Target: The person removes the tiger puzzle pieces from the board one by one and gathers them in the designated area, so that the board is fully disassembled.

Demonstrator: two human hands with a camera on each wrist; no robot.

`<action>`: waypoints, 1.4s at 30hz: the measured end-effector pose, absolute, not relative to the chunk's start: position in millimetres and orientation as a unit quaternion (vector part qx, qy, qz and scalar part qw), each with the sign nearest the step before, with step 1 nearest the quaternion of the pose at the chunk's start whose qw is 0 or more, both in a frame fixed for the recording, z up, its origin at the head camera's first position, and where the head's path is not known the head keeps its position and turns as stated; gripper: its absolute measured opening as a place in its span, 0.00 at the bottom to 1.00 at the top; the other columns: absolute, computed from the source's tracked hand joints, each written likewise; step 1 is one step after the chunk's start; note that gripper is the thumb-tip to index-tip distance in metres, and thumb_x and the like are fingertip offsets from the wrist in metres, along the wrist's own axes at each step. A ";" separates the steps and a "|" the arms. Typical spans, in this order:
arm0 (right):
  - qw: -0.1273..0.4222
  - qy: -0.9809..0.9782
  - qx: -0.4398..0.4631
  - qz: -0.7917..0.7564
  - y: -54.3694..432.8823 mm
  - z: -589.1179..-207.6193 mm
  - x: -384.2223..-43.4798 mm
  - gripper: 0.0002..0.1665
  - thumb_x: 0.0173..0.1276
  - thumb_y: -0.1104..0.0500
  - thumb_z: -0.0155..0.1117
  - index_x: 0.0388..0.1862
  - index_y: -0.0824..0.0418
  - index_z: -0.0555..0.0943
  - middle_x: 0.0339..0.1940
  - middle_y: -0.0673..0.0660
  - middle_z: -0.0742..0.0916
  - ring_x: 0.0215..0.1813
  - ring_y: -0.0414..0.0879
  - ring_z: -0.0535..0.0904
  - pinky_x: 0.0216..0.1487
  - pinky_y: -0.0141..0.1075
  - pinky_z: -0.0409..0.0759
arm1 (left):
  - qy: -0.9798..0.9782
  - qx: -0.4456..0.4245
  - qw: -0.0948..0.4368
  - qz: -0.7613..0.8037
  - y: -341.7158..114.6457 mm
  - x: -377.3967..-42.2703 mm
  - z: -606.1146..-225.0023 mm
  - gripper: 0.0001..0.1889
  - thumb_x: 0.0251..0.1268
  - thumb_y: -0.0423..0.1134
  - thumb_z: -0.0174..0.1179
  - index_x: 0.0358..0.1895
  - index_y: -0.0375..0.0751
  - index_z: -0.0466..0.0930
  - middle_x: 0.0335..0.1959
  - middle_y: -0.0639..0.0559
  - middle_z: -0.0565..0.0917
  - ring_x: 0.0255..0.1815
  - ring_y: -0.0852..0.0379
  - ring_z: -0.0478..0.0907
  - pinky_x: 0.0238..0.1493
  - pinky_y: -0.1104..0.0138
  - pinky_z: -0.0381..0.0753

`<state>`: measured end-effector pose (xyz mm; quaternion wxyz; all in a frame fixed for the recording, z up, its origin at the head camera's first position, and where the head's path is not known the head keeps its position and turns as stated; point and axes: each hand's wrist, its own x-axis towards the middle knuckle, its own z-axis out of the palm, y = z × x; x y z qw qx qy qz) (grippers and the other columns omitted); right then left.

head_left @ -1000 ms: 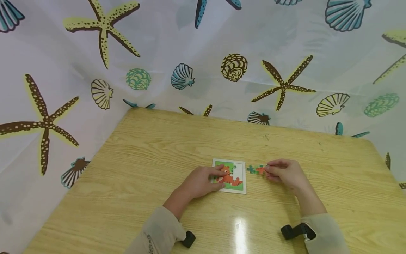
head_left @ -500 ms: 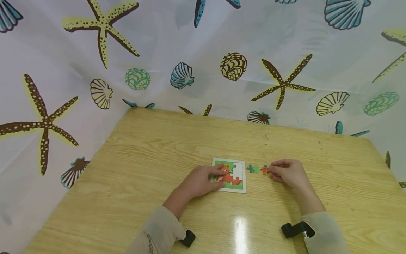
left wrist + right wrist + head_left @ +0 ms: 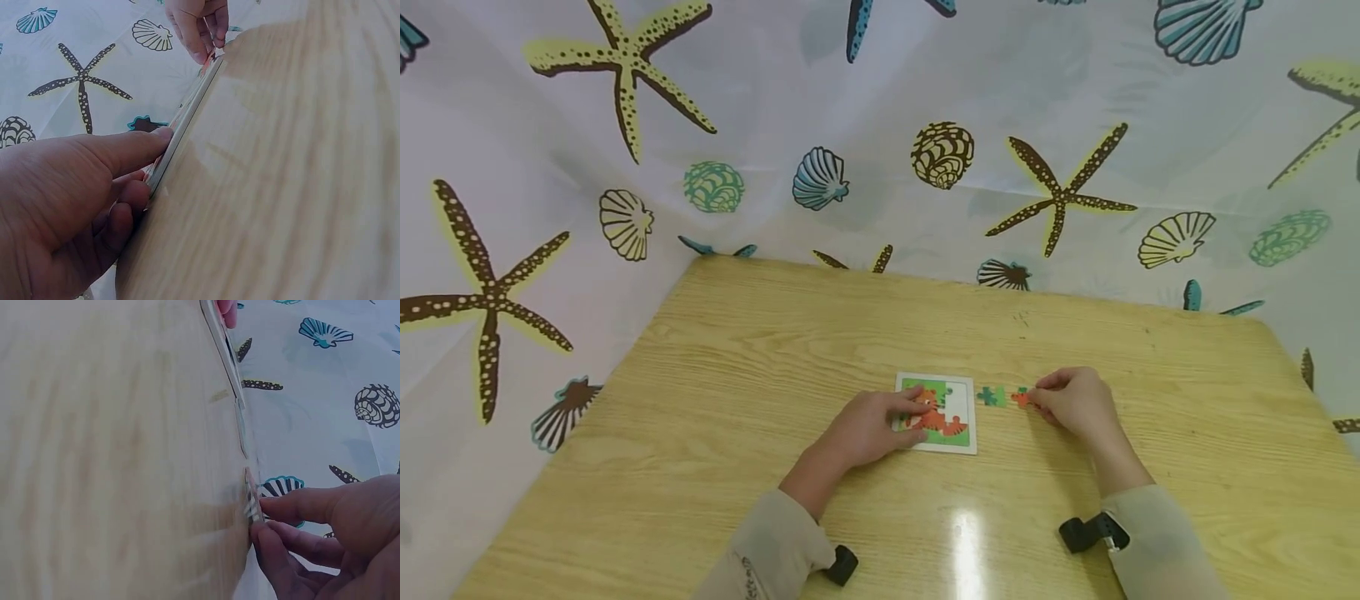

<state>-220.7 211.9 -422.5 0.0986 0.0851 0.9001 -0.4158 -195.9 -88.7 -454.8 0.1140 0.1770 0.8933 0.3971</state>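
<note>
A small square jigsaw puzzle (image 3: 936, 442) with a white frame lies on the table; an orange tiger on green fills its left and lower parts, and a bare white area shows at upper right. My left hand (image 3: 872, 429) holds the puzzle at its left side, the fingers spread over part of the picture. In the left wrist view my left thumb and fingers are at the frame's edge. My right hand (image 3: 1075, 404) pinches an orange-and-green jigsaw piece (image 3: 252, 497) between thumb and fingers, close over the table. Green jigsaw pieces (image 3: 991, 397) lie between it and the puzzle.
The wooden table (image 3: 775, 333) extends around both hands. A white curtain (image 3: 865, 108) with starfish and shell prints stands behind it and along the left. Black straps with small devices (image 3: 1078, 533) are on both wrists.
My right hand moved slightly right with the orange piece, uncovering the green pieces, then its fingers shifted their hold. My left hand stayed on the puzzle. The head view shifted slightly.
</note>
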 end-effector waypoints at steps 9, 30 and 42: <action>0.114 0.914 0.066 -0.383 212.9 -420.4 -221.7 0.16 0.68 0.54 0.69 0.43 0.67 0.84 0.31 0.57 0.89 0.28 0.44 0.82 0.30 0.33 0.78 | 0.890 0.184 0.111 0.401 -91.7 -196.5 -456.8 0.22 0.63 0.47 0.70 0.60 0.54 0.83 0.72 0.57 0.72 0.76 0.45 0.64 0.73 0.51 0.67; 0.188 0.790 0.055 -0.581 216.1 -422.8 -224.1 0.24 0.71 0.61 0.66 0.59 0.75 0.77 0.42 0.57 0.89 0.39 0.39 0.87 0.44 0.33 0.87 | 0.889 0.179 0.117 0.405 -92.8 -196.0 -455.8 0.21 0.63 0.47 0.69 0.60 0.52 0.84 0.72 0.57 0.72 0.77 0.46 0.64 0.74 0.51 0.66; 0.214 0.790 0.015 -0.575 202.2 -426.0 -218.7 0.21 0.70 0.61 0.67 0.55 0.74 0.80 0.39 0.56 0.89 0.38 0.41 0.86 0.43 0.34 0.87 | 0.891 0.181 0.114 0.400 -93.3 -197.0 -457.9 0.21 0.63 0.48 0.69 0.60 0.53 0.84 0.72 0.58 0.72 0.76 0.46 0.64 0.73 0.51 0.67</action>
